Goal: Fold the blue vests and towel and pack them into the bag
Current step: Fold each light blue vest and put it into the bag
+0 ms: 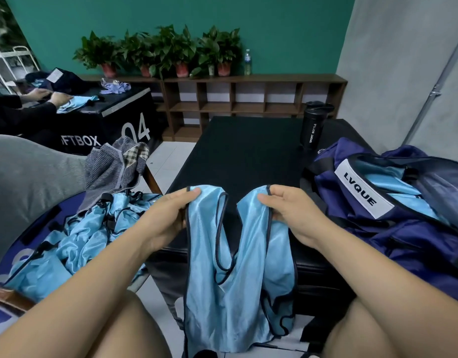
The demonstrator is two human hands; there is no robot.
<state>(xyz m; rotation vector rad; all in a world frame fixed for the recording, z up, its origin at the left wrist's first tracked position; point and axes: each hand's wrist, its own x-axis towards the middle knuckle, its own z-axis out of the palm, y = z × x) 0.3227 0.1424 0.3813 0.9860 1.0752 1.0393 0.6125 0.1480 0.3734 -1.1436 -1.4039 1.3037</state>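
Pinched in left hand [168, 215] and right hand [291, 215]: the two shoulder straps of the blue vest [230, 267], hanging off the near bench [243, 151] edge. Hold straps level, bring together seam to seam, smooth glossy fabric flat on bench before folding. Pack into open navy duffel bag [377, 228] at right.

The vest [210, 293] is smooth, glossy cloth. The table [243, 151] top is matt; right of it the bag [403, 241] is duller cloth, left of it the towel [106, 166] looks rough.
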